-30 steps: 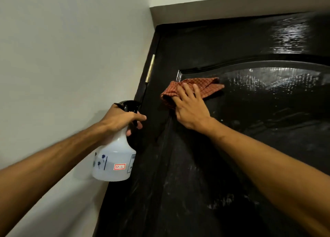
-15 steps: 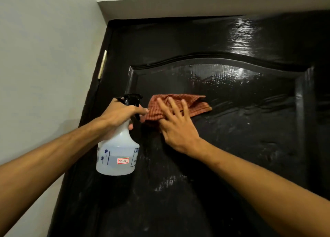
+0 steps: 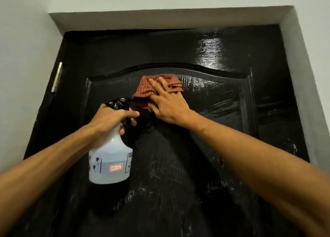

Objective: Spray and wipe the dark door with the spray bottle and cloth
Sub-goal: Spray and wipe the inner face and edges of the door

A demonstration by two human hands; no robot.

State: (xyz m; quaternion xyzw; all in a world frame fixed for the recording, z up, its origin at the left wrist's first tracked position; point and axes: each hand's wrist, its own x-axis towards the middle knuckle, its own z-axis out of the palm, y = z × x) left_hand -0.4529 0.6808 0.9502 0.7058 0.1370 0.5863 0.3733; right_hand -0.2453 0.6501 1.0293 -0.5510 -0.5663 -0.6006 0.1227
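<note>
The dark glossy door point(image 3: 205, 156) fills the view, with an arched raised panel in its upper half. A red checked cloth point(image 3: 145, 89) lies flat against the panel just under the arch. My right hand point(image 3: 167, 103) presses on the cloth with straight, spread fingers. My left hand point(image 3: 111, 119) grips the neck of a translucent white spray bottle point(image 3: 110, 162) with a black trigger head, a finger on the trigger. The bottle hangs upright in front of the door, left of and below the cloth.
White walls point(image 3: 21, 75) frame the door on the left, top and right. A brass hinge point(image 3: 58, 76) sits on the door's left edge. Wet streaks shine on the panel's right side point(image 3: 214, 100).
My right hand has slid the cloth rightward along the top of the panel, from the left corner to the middle. The view has turned right, so the whole door top shows. The bottle stays held.
</note>
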